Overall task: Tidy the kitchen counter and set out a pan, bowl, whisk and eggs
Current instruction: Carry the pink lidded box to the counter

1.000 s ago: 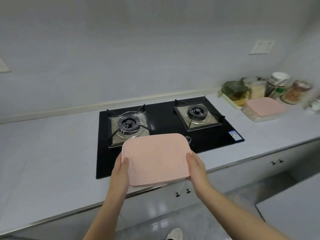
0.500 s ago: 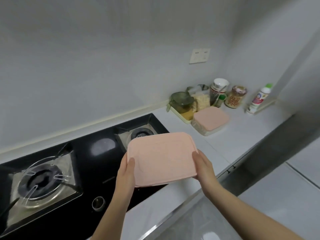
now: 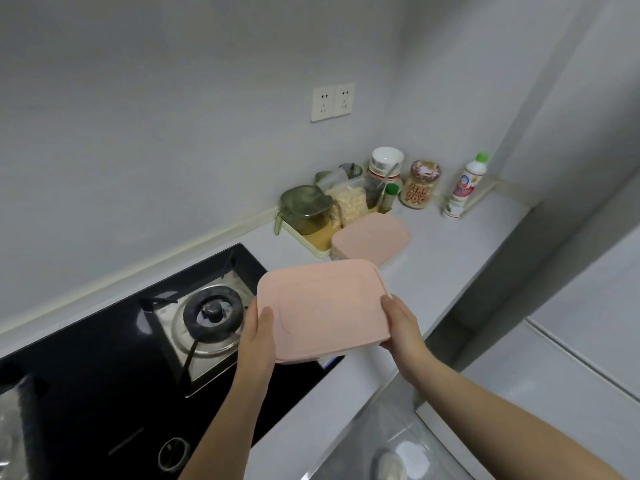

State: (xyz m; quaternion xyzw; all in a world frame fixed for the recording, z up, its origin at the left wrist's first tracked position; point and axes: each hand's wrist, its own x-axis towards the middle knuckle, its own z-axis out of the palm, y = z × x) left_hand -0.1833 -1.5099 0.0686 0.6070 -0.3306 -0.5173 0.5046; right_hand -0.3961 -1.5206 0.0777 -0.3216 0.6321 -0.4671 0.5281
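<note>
Holding a pale pink rectangular plastic box (image 3: 323,308), lid on, lifted clear of the pale grey countertop (image 3: 433,271) over the right end of the black glass hob (image 3: 104,375). Gripped at its near-left edge by the left hand (image 3: 258,336), thumb flat on the lid, and at its right edge by the right hand (image 3: 401,327), thumb likewise on top; other fingers tucked beneath, spread or together impossible to tell. Just left, a round steel gas burner (image 3: 211,311). Beyond, on the countertop, a second pink lidded box (image 3: 370,239) against a cream tray (image 3: 311,242) bearing a green-lidded clear jar (image 3: 306,207). Farther back, a lettered glass jar (image 3: 419,190) and a white green-capped bottle (image 3: 465,185).
</note>
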